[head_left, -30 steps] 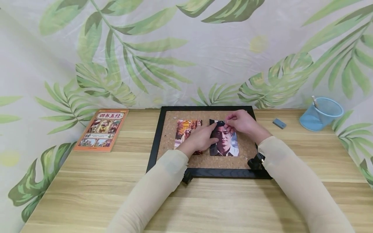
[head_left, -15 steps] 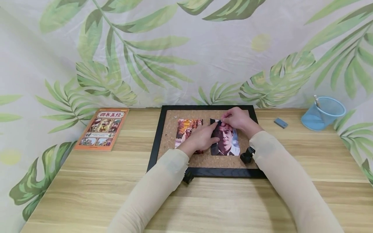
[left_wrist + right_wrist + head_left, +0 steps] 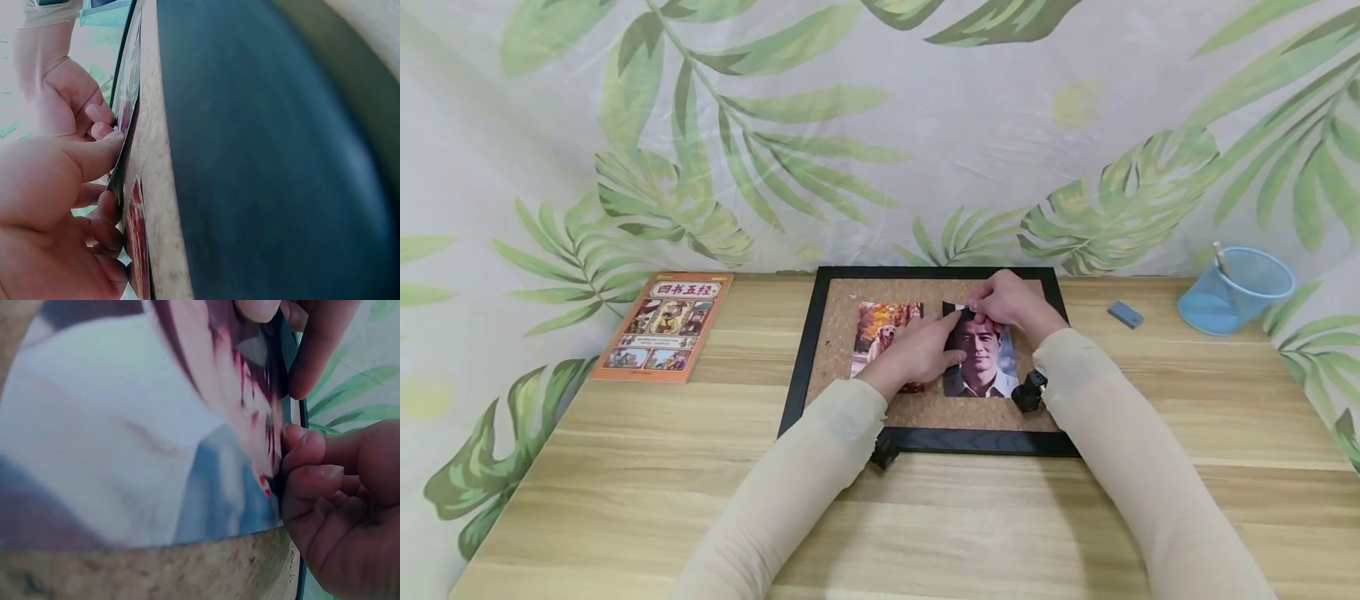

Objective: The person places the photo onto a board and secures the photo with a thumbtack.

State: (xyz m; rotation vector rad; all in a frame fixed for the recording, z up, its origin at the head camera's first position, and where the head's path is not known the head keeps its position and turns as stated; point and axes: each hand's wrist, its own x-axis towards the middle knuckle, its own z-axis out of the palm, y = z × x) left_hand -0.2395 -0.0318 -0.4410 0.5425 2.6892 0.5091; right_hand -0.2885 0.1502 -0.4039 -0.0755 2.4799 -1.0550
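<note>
A framed corkboard (image 3: 925, 415) lies on the table, with two photos on it. The portrait photo (image 3: 981, 375) is on the right; the dog photo (image 3: 880, 325) is on the left, partly covered by my left hand. My left hand (image 3: 917, 354) reaches across, its extended index finger and thumb touching the portrait's upper left side. At the portrait's top edge, my right hand (image 3: 1011, 300) pinches what looks like a small pushpin, mostly hidden by its fingertips. In the right wrist view, the right thumb and forefinger (image 3: 306, 447) meet right at the photo's edge, close to the left fingers.
An orange book (image 3: 662, 329) lies left of the board. To the right are a blue eraser (image 3: 1125, 314) and a blue mesh pen cup (image 3: 1232, 292) with a pen in it. A leaf-patterned curtain (image 3: 820, 150) hangs behind the table.
My right hand has shifted slightly left along the portrait's top edge, its wrist and forearm swinging inward. My left hand keeps its place on the photo.
</note>
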